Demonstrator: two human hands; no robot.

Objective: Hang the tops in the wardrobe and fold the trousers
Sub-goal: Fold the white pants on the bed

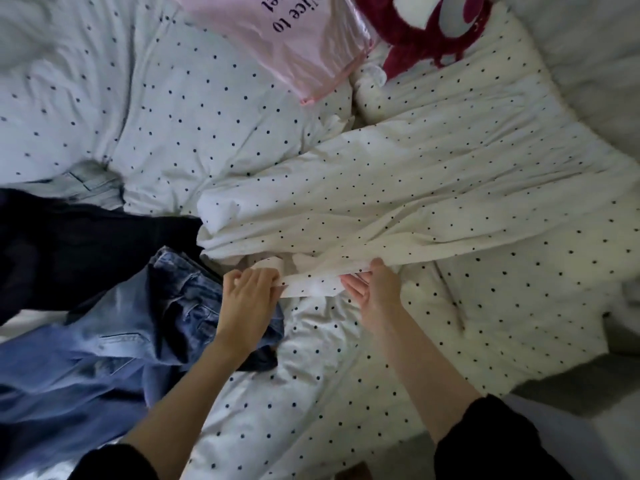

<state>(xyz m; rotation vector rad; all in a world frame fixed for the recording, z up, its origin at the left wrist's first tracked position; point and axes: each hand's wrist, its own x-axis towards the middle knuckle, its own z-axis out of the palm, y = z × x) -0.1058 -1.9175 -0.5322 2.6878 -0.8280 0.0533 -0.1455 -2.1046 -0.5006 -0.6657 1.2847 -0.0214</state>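
Observation:
Blue jeans lie crumpled on the bed at the left, with a dark garment just beyond them and a pale grey garment further back. My left hand pinches the folded edge of the white dotted duvet, its wrist lying over the jeans. My right hand grips the same duvet edge a little to the right, thumb on top and palm turned up. The edge is lifted slightly off the bed between both hands.
A pink pillow with dark lettering and a magenta plush toy lie at the head of the bed. A dotted sheet covers the mattress below my hands. The bed's right edge meets a grey surface.

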